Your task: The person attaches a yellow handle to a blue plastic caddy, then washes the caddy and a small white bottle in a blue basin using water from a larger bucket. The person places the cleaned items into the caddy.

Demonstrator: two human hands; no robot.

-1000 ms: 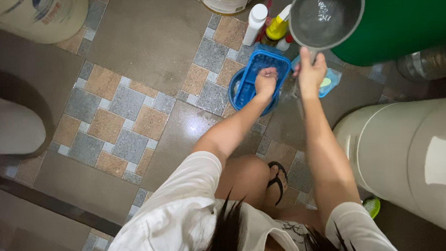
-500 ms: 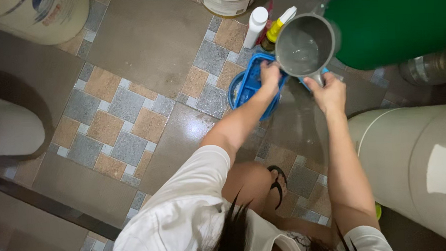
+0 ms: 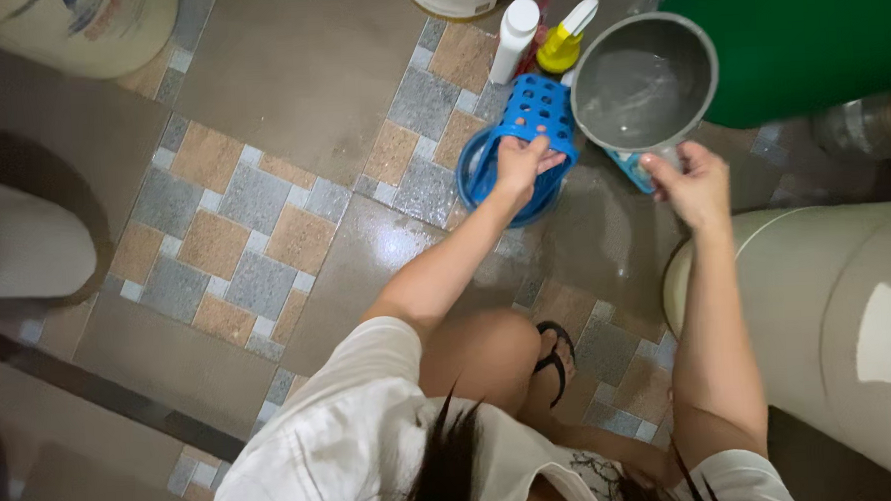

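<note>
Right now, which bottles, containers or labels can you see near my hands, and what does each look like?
White plastic bottle with a round cap: upright, just beyond the blue perforated basket.
Yellow spray bottle with a white nozzle: right beside the white one.
Cream tub with a blue and red label: top left corner, cut off.

the blue perforated basket (image 3: 535, 116) is a small plastic crate with rows of round holes in its wall. it stands tilted on edge, its upper end toward 12 o'clock, resting in a round blue basin (image 3: 483, 184) on the wet tiled floor. just beside it at 3 o'clock is the grey dipper (image 3: 643, 80), a round deep pail holding clear water, level, mouth up, raised above the floor, with its short handle pointing toward 6 o'clock.
</note>
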